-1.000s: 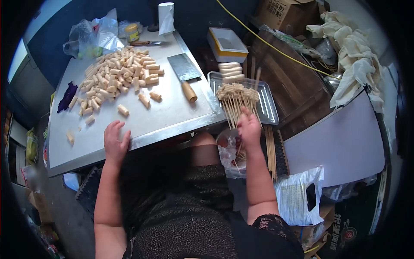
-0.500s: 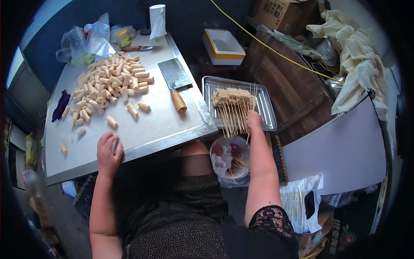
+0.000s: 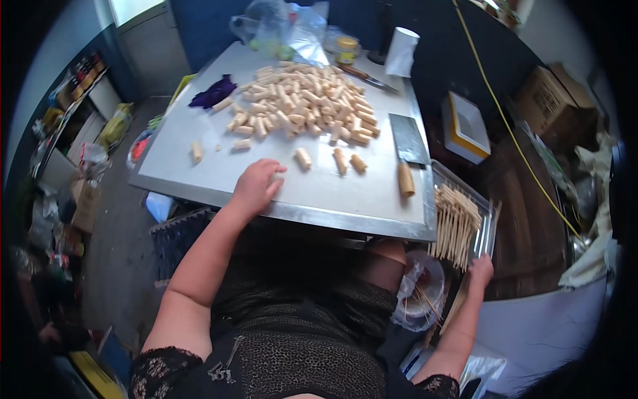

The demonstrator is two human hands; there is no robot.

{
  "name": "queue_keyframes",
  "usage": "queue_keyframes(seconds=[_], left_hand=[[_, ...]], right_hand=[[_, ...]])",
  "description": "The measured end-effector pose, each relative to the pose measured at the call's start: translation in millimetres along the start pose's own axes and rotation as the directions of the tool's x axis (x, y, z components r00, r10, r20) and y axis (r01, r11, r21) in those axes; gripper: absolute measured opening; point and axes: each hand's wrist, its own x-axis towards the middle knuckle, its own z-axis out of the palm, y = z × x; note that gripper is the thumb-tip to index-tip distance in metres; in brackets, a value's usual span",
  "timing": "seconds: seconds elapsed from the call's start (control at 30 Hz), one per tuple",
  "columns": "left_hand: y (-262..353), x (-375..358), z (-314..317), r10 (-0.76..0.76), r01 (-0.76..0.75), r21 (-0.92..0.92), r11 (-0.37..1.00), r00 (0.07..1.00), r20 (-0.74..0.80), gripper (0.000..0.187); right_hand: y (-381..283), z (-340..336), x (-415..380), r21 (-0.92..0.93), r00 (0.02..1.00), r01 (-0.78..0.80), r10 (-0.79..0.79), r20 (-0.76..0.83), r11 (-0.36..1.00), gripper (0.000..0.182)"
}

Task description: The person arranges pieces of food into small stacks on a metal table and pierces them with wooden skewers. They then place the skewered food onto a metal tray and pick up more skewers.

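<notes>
My left hand (image 3: 258, 187) rests at the table's near edge, fingers bent; a small pale cylindrical piece appears to be between thumb and fingers, mostly hidden. Just beyond lies a loose pale piece (image 3: 303, 158), with a large pile of similar pieces (image 3: 306, 100) behind it. My right hand (image 3: 481, 268) is low at the near right corner of a metal tray (image 3: 458, 174). It is blurred, and I cannot see what its fingers hold. Side by side in the tray lie several skewers (image 3: 454, 229) loaded with pale pieces. Thin sticks (image 3: 496, 216) stand along the tray's right side.
A cleaver (image 3: 408, 143) lies at the table's right edge, and a knife (image 3: 372, 78) lies behind the pile. A plastic-lined bowl (image 3: 422, 289) with sticks stands below the table. A paper roll (image 3: 403, 52), a yellow-lidded jar (image 3: 346, 50) and dark purple cloth (image 3: 212, 92) are also on the table.
The view has swung left. My right hand has moved from among the loaded skewers to the tray's near right corner. My left hand stays by the table's near edge.
</notes>
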Motion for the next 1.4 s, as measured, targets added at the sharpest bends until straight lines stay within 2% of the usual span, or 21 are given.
queue_keyframes(seconds=[0.03, 0.07, 0.1, 0.17, 0.2, 0.27, 0.4, 0.47, 0.6, 0.67, 0.8, 0.87, 0.93, 1.0, 1.07, 1.13, 1.2, 1.23, 1.3, 1.37, 1.4], left_hand=[[-14, 5, -9, -0.150, 0.150, -0.005, 0.989, 0.989, -0.013, 0.025], [-28, 12, -18, -0.293, 0.292, -0.016, 0.956, 0.956, -0.026, 0.027], [-44, 21, -26, -0.303, 0.303, -0.010, 0.953, 0.952, -0.037, 0.027], [-74, 40, -37, -0.404, 0.416, 0.034, 0.909, 0.897, -0.180, 0.040], [-80, 48, -39, -0.408, 0.421, 0.033, 0.907, 0.893, -0.188, 0.040], [-89, 63, -37, -0.278, 0.365, 0.342, 0.866, 0.919, -0.278, 0.056], [-128, 88, -21, -0.367, 0.407, 0.221, 0.886, 0.908, -0.199, 0.063], [-132, 85, -24, -0.362, 0.358, 0.338, 0.870, 0.931, -0.055, 0.057], [-150, 69, -22, -0.321, 0.328, 0.247, 0.912, 0.945, -0.068, 0.044], [-142, 58, -16, -0.311, 0.357, 0.232, 0.905, 0.926, -0.212, 0.034], [-130, 42, -12, -0.287, 0.348, 0.243, 0.906, 0.924, -0.252, 0.028], [-113, 40, -14, -0.078, 0.190, 0.215, 0.958, 0.894, -0.441, 0.022], [-57, 36, -13, 0.021, -0.003, 0.057, 0.998, 0.951, -0.308, 0.021], [-18, 25, 9, 0.287, -0.299, -0.048, 0.953, 0.942, -0.173, 0.023], [9, 18, 25, 0.360, -0.360, -0.047, 0.932, 0.933, 0.013, 0.024], [12, 16, 33, 0.357, -0.358, -0.008, 0.934, 0.931, 0.074, 0.029], [15, 21, 21, 0.263, -0.265, -0.007, 0.964, 0.953, 0.148, 0.039], [10, 19, 23, 0.258, -0.268, 0.039, 0.963, 0.952, 0.163, 0.059], [13, 16, 18, 0.229, -0.234, 0.012, 0.972, 0.961, 0.155, 0.068], [15, 12, 10, 0.195, -0.195, -0.016, 0.981, 0.969, 0.149, 0.077], [16, 10, 4, 0.157, -0.158, -0.001, 0.987, 0.980, 0.120, 0.082]], right_hand=[[-16, -7, -21, 0.118, 0.999, -0.035, 0.039, -0.029, 0.992, 0.032], [-72, -5, -58, 0.001, 0.978, -0.181, 0.180, -0.110, 0.984, 0.033], [-65, -13, -64, -0.115, 0.996, -0.046, 0.036, -0.085, 0.992, 0.027], [-60, -20, -75, -0.159, 0.997, -0.003, -0.010, -0.079, 0.987, 0.032], [-73, -19, -91, -0.156, 0.996, 0.045, -0.056, -0.068, 0.987, 0.031], [-91, -10, -107, -0.094, 0.999, 0.024, -0.028, -0.035, 0.995, 0.032], [-124, 16, -136, 0.057, 0.997, 0.028, -0.033, 0.074, 0.998, 0.033], [-142, 30, -150, 0.063, 0.995, 0.032, -0.037, 0.089, 0.998, 0.032], [-157, 48, -167, 0.116, 0.973, 0.147, -0.164, 0.161, 0.982, 0.031], [-170, 56, -177, 0.167, 0.963, 0.137, -0.171, 0.210, 0.976, 0.030], [-198, 67, -204, 0.192, 0.935, 0.194, -0.240, 0.260, 0.962, 0.029], [-211, 74, -219, 0.249, 0.931, 0.187, -0.253, 0.264, 0.950, 0.028], [-229, 86, -235, 0.255, 0.893, 0.190, -0.275, 0.356, 0.948, 0.028], [-271, 106, -269, 0.260, 0.862, 0.169, -0.270, 0.428, 0.951, 0.027], [-266, 141, -269, 0.209, 0.745, 0.389, -0.440, 0.501, 0.897, 0.027], [-283, 175, -280, 0.238, 0.691, 0.389, -0.453, 0.563, 0.890, 0.027], [-301, 208, -284, 0.251, 0.632, 0.460, -0.513, 0.582, 0.852, 0.028], [-305, 229, -285, 0.294, 0.615, 0.469, -0.547, 0.568, 0.833, 0.028], [-320, 260, -287, 0.343, 0.599, 0.472, -0.580, 0.552, 0.812, 0.029], [-334, 279, -289, 0.141, 0.509, 0.668, -0.587, 0.630, 0.731, 0.026], [-333, 286, -290, 0.143, 0.509, 0.665, -0.585, 0.632, 0.733, 0.026]])
